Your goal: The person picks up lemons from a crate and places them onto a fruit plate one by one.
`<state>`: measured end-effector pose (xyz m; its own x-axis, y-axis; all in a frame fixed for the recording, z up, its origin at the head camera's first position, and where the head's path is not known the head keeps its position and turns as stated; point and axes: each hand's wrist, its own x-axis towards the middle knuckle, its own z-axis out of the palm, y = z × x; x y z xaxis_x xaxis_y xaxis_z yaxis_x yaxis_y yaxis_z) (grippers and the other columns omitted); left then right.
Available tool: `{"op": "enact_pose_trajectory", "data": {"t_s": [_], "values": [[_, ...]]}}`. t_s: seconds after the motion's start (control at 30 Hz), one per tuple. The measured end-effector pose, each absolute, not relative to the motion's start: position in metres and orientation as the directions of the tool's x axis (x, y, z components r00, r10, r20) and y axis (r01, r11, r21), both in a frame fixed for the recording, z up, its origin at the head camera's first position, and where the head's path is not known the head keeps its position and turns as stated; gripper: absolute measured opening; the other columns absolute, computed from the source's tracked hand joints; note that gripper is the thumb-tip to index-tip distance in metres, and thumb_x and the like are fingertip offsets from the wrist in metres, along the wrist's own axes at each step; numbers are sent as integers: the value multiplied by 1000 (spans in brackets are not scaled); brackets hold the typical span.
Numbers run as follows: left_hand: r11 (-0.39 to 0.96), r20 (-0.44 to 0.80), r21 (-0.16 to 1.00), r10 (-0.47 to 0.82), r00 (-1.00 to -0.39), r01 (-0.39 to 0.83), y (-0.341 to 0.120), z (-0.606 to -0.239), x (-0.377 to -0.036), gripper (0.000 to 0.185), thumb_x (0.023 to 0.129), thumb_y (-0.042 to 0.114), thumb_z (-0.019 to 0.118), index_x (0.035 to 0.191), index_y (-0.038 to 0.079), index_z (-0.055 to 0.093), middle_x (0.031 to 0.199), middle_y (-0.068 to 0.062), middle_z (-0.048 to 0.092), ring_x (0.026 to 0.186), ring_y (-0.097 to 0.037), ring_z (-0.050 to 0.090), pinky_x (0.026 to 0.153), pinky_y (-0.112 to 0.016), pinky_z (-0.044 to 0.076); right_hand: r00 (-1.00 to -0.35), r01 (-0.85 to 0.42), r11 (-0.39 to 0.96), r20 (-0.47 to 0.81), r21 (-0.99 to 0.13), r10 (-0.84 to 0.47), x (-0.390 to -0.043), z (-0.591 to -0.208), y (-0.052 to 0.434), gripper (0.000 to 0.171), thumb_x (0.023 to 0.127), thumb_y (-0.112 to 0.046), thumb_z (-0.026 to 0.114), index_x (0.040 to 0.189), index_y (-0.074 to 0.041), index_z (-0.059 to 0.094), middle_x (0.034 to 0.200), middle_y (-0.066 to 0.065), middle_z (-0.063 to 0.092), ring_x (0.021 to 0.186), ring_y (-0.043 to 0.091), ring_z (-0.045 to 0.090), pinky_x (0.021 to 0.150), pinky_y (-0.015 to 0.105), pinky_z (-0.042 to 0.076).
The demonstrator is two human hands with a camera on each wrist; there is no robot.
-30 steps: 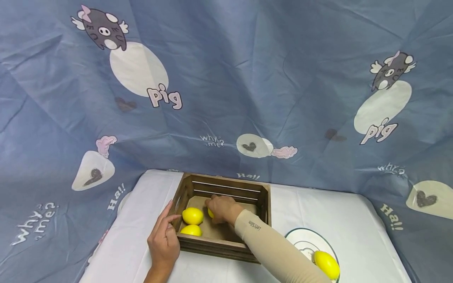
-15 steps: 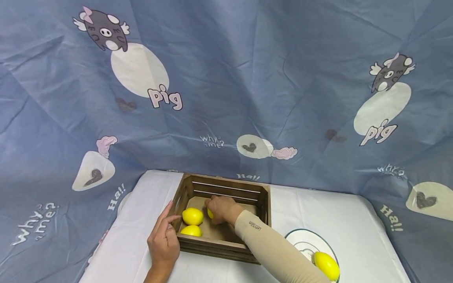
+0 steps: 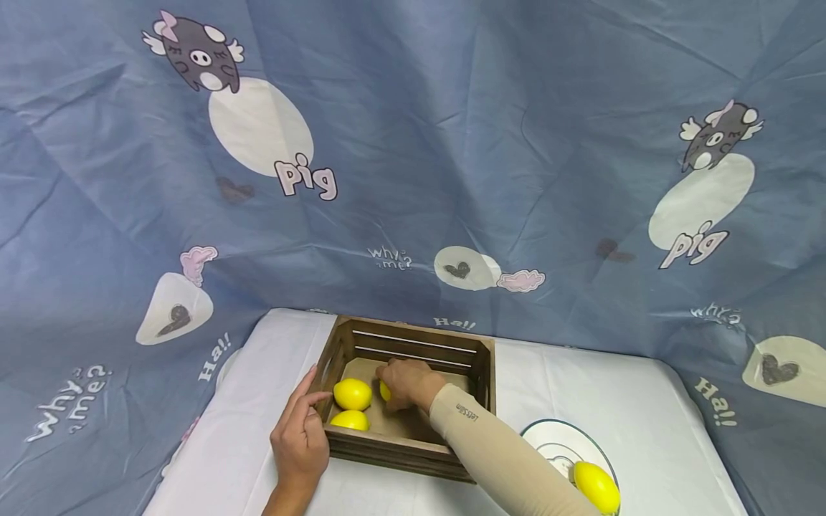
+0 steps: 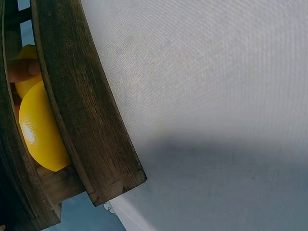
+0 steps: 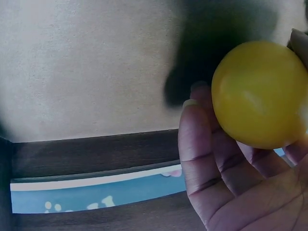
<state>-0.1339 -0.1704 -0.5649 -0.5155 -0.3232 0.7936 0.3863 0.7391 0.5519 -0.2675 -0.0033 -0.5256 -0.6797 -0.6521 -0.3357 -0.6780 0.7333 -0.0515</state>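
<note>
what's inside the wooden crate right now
The wooden crate holds two free lemons at its left end. The right hand grips a third lemon inside. The floor under that hand is hidden.

The blue backdrop cloth [image 3: 452, 143] carries all the large lettering. "pig" stands under the white oval at upper left and again under the oval at the right side. "why? me?" appears at the centre just above the crate's far side, at the lower left edge, and small at the right. "Ha!!" is printed by the desk's far left corner, behind the crate's far rim, and by the desk's right edge. The beige sleeve [image 3: 490, 451] bears small dark lettering near the wrist, too small to read surely.
</note>
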Motion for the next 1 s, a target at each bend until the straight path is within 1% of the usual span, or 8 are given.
{"op": "enact_pose_trajectory", "data": {"t_s": [0.1, 0.3, 0.47, 0.7, 0.77, 0.8, 0.9, 1.0], "values": [[738, 793, 553, -323, -516, 386, -171, -565, -134, 36, 89, -4, 37, 89, 1, 72, 132, -14, 71, 105, -29, 70, 46, -18, 24, -683, -670, 739, -335, -67, -649, -268, -525, -3, 46, 79, -36, 87, 118, -21, 68, 88, -4, 57, 74, 14, 54, 64, 32, 49], [738, 792, 553, -324, -517, 386, -170, -565, -134, 36, 90, -5, 37, 89, 1, 72, 132, -14, 71, 93, -28, 68, 46, -16, 23, -689, -653, 750, -328, -106, -646, -267, -523, -2, 45, 76, -38, 90, 110, -20, 67, 84, -6, 55, 73, 12, 54, 63, 30, 48], [738, 792, 555, -326, -516, 385, -170, -565, -134, 36, 89, -5, 37, 88, 2, 72, 132, -14, 71, 92, -27, 67, 46, -16, 22, -683, -647, 751, -339, -128, -647, -267, -520, -2, 46, 77, -40, 90, 112, -19, 68, 84, -6, 55, 75, 11, 53, 64, 30, 47], [736, 793, 553, -322, -517, 390, -171, -565, -134, 36, 90, -5, 37, 88, 1, 72, 132, -14, 71, 79, -26, 64, 45, -15, 22, -682, -638, 757, -353, -142, -641, -269, -521, -2, 46, 78, -40, 89, 114, -19, 68, 85, -6, 55, 76, 12, 54, 64, 31, 47], [737, 793, 553, -323, -516, 389, -171, -565, -134, 36, 90, -5, 37, 88, 1, 72, 132, -14, 71, 74, -24, 62, 45, -15, 22, -682, -638, 757, -354, -141, -641, -269, -521, -2, 46, 79, -41, 89, 114, -19, 68, 85, -6, 55, 76, 12, 54, 64, 31, 47], [737, 793, 553, -323, -517, 389, -171, -565, -134, 36, 90, -5, 37, 88, 1, 72, 133, -14, 70, 68, -21, 57, 45, -14, 22, -682, -639, 757, -353, -139, -640, -269, -522, -2, 47, 79, -41, 89, 114, -19, 68, 85, -7, 55, 76, 12, 54, 64, 31, 47], [737, 793, 554, -325, -516, 387, -170, -565, -134, 36, 90, -4, 37, 88, 1, 72, 132, -14, 71, 66, -19, 55, 45, -14, 22, -682, -642, 754, -348, -139, -644, -269, -523, -2, 48, 78, -42, 89, 115, -19, 68, 86, -7, 57, 78, 11, 55, 66, 31, 49], [736, 792, 555, -326, -516, 388, -170, -564, -134, 36, 90, -5, 37, 88, 1, 72, 132, -15, 71, 71, -24, 60, 45, -15, 22, -688, -634, 760, -343, -147, -640, -269, -522, -2, 51, 77, -43, 89, 117, -19, 67, 88, -6, 58, 79, 12, 56, 67, 32, 50]]}}
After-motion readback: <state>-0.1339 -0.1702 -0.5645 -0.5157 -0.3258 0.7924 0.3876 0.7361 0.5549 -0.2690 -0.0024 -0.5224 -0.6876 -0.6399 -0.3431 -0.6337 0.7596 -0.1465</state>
